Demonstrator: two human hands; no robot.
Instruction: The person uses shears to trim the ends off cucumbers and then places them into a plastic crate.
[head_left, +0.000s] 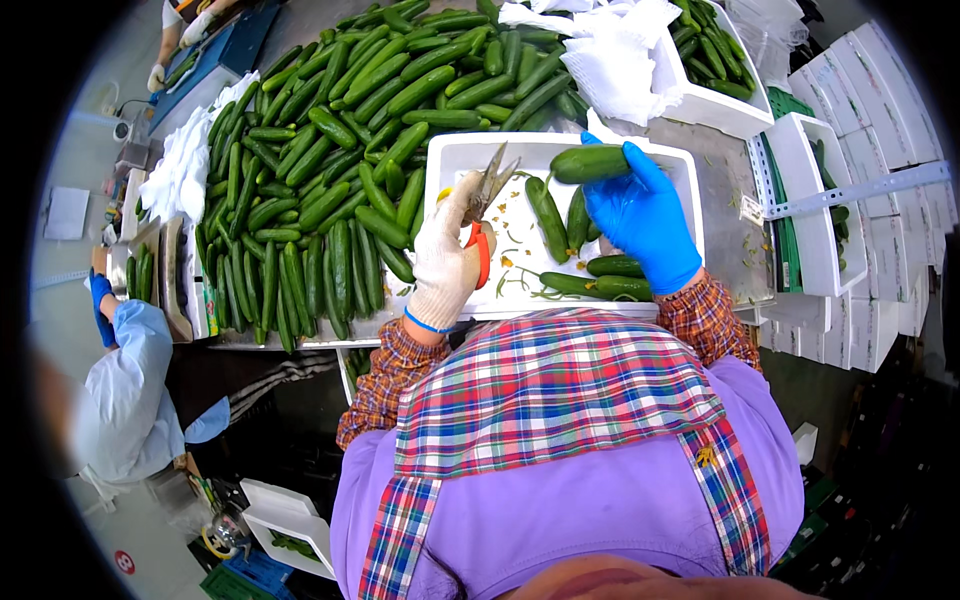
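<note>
My left hand (444, 255), in a white knit glove, grips a pair of snips (484, 225) with orange handles. Their metal blades point up and stand apart. A cucumber (589, 164) is held level in my right hand (637, 214), which wears a blue rubber glove. Both hands are over a white foam box (480, 300) on the metal table. Inside it lie several cucumbers, among them a slanting one (547, 220) and one along the near side (626, 287). Cut stems and yellow blossom bits (510, 202) are scattered on its floor. The blades do not touch the held cucumber.
A large heap of cucumbers (352, 112) covers the table to the left. White foam netting (615, 67) lies behind, beside a filled foam box (712, 105). Stacked cartons (885, 225) and a metal rail (862, 187) stand right. Co-workers' hands (101, 292) show at left and far left.
</note>
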